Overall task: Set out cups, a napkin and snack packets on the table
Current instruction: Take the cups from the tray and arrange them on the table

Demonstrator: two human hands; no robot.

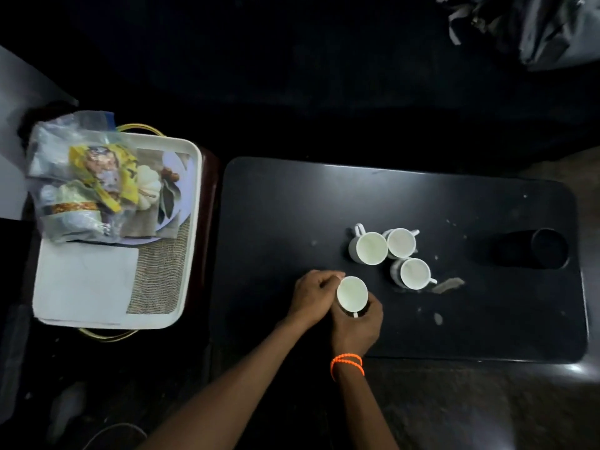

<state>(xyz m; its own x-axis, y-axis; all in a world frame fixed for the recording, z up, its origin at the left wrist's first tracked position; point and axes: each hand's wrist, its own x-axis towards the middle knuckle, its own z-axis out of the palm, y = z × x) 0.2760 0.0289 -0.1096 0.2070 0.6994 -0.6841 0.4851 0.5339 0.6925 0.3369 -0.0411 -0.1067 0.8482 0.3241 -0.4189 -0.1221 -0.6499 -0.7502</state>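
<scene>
Dim light hides detail around your dark table [487, 319] and the tray [191, 222] at left, where bagged snack packets [87, 183] blur above a white napkin [84, 284]; at lower centre your left hand [313, 295] and right hand [355, 326] both grip a white cup [352, 293] between them, near three cups [391, 254].

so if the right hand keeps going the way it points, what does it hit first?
The right hand points away from the person and holds a white cup with the left hand. Straight on, slightly right, the nearest cup of the three-cup cluster probably comes first; depth is unclear.
</scene>
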